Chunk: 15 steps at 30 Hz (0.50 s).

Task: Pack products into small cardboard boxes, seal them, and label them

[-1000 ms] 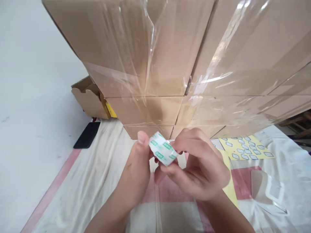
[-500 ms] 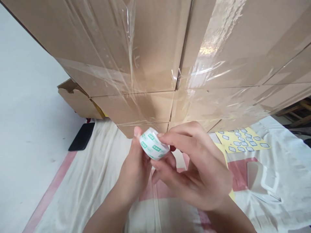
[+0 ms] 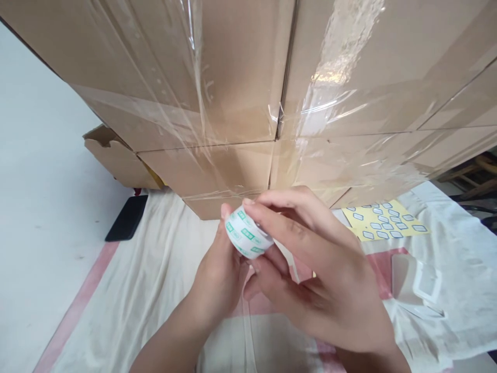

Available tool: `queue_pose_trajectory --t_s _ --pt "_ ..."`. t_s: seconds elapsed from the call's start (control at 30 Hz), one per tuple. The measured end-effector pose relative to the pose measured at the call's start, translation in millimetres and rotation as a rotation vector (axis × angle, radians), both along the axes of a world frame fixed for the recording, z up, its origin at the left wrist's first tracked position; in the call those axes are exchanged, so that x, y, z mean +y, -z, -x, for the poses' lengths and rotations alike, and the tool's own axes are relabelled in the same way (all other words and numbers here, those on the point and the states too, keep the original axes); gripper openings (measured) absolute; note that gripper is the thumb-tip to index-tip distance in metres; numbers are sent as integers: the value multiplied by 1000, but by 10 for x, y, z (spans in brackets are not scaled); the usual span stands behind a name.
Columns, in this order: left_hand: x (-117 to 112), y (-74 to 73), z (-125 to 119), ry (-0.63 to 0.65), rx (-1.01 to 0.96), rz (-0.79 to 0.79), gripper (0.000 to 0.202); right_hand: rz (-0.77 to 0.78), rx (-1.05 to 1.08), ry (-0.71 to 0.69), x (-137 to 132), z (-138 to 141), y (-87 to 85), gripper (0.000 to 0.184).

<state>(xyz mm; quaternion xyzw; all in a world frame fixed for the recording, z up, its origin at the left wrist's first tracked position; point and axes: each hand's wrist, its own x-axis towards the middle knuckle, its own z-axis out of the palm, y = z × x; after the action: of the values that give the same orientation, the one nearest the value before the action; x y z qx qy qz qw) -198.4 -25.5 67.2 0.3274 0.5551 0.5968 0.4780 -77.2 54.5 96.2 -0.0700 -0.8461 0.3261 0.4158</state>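
Between my two hands is a small roll of tape (image 3: 248, 235), white with green printed marks round its outside. My left hand (image 3: 219, 274) grips the roll from the left, its thumb along the near edge and its other fingers hidden behind. From the right, my right hand (image 3: 318, 269) has a fingertip on the top of the roll and its thumb at the lower side. Whether a loose end of tape is lifted cannot be made out. The roll is held above a white cloth (image 3: 171, 290) with pink stripes.
Tall stacked cardboard boxes (image 3: 233, 67) wrapped in clear film stand right ahead. A black phone (image 3: 126, 217) lies at left, near a small open carton (image 3: 122, 160). At right are a yellow sheet of stickers (image 3: 384, 220) and a white plastic piece with a frame (image 3: 427, 282).
My right index fingertip has shifted up and left over the roll, and the roll has turned slightly. The whole view has moved a little.
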Motion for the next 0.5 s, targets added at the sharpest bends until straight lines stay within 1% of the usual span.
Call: queue_pose_trajectory --t_s 0.07,0.17,0.27,0.37,0.43,0.5 --pt "5 -11 -17 36 -64 -1 75 13 -24 5 3 -19 1 52" --pt "8 -13 -31 54 -107 -27 72 27 -17 4 14 -38 3 51" --pt "8 -9 -35 77 -159 -100 69 8 9 -7 35 -44 2 52" --pt "20 -24 -45 87 -170 -111 65 -8 3 -2 57 -50 0 49" --pt "36 -36 -59 67 -161 -108 61 -16 -13 -1 63 -55 -3 47" --pt "55 -39 -73 -12 -133 -134 54 -11 -22 -5 64 -60 -6 46"
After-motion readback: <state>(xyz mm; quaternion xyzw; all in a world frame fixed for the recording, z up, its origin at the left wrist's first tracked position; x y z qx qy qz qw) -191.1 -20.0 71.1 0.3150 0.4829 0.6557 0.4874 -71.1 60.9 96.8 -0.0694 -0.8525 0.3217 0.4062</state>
